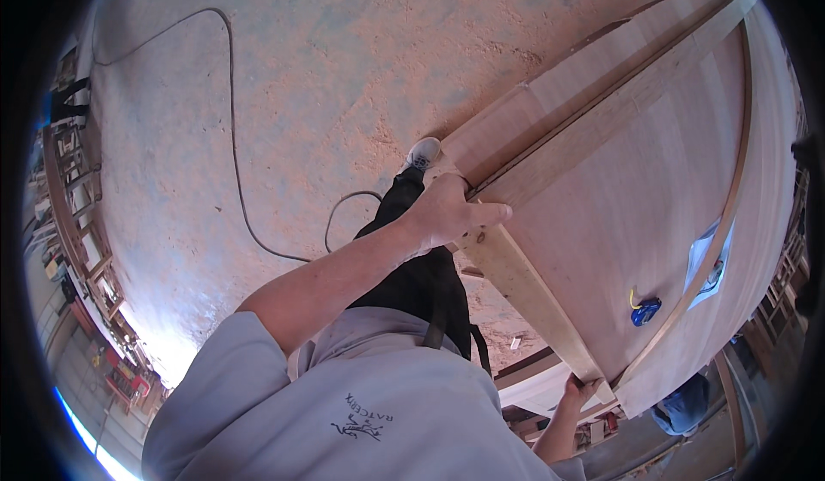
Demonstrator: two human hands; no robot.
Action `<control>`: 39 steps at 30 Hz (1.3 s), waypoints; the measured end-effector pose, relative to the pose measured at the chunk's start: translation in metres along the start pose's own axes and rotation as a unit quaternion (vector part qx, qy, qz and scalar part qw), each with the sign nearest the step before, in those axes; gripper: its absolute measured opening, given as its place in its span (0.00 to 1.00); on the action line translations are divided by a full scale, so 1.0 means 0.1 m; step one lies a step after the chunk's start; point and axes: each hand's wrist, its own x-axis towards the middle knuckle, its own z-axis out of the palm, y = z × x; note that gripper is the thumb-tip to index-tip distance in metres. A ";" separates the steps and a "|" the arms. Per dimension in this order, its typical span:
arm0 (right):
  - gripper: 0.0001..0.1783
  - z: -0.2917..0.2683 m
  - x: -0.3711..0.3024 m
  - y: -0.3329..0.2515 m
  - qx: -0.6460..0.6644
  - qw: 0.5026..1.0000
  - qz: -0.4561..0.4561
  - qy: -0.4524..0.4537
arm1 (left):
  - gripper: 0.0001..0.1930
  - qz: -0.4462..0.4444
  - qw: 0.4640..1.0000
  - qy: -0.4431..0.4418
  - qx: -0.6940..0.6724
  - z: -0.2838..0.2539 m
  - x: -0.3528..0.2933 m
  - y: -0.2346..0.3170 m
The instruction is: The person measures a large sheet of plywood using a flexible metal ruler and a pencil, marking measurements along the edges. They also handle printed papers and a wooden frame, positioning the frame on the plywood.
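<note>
A short pale wooden board lies along the near end of a large plywood panel. At its far-left end, my left hand is closed round the corner, thumb laid over the top and fingers partly hidden at the edge. There the short board meets a long wooden board running away to the upper right. My right hand grips the short board's other end, low on the right, with its fingers partly under the wood. A thin curved wooden strip bows along the panel's right side.
On the panel rest a blue tape measure and a blue-and-white sheet or packet, partly under the strip. A dark hose or cable winds over the dusty floor. Stacked timber lines the left side.
</note>
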 end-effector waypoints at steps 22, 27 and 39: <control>0.32 -0.07 -0.03 0.03 0.009 0.999 0.003 -0.050 | 0.38 0.024 0.999 0.011 -0.026 0.03 -0.06 0.11; 0.32 -0.02 -0.08 0.05 -0.004 0.999 0.007 -0.053 | 0.39 0.022 1.000 0.007 -0.018 0.01 -0.05 0.09; 0.31 0.09 -0.15 0.07 -0.016 0.999 -0.003 -0.040 | 0.34 0.015 0.999 0.030 -0.014 0.03 -0.05 0.08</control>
